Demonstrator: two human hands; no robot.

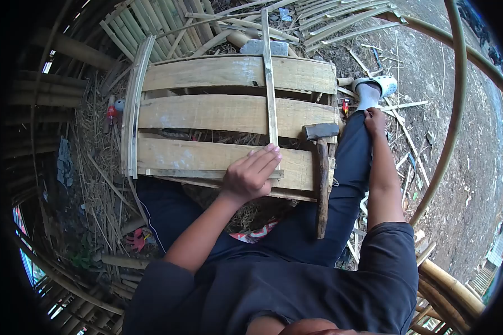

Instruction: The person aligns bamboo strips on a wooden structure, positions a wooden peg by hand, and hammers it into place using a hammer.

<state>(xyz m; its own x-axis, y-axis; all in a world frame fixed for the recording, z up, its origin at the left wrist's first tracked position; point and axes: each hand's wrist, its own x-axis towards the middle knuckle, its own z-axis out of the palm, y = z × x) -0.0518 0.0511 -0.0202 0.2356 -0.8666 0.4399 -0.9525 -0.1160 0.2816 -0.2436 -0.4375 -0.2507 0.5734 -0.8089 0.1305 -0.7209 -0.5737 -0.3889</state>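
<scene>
Bamboo strips (135,120) lie side by side along the left end of a slatted wooden bench (195,114), which fills the middle of the frame; just left of them, on the littered ground, is a bottle with a red label (112,113). Rightward, a short strip (190,174) lies along the bench's lower edge, its right part passing under the left hand (252,172). That hand is palm down at the centre, fingers straight and together, touching the lower end of a long strip (270,89) that crosses the slats toward the top of the frame; whether the hidden thumb grips, I cannot tell. Above the bench sits a grey block (264,47), partly behind the long strip. Farther right, a hammer (321,167) rests on the bench's right end, handle pointing down the frame. Rightmost, the right hand (375,121) is curled against the dark trouser leg (349,162), near a pale clog (388,85); whether it pinches the cloth is unclear.
</scene>
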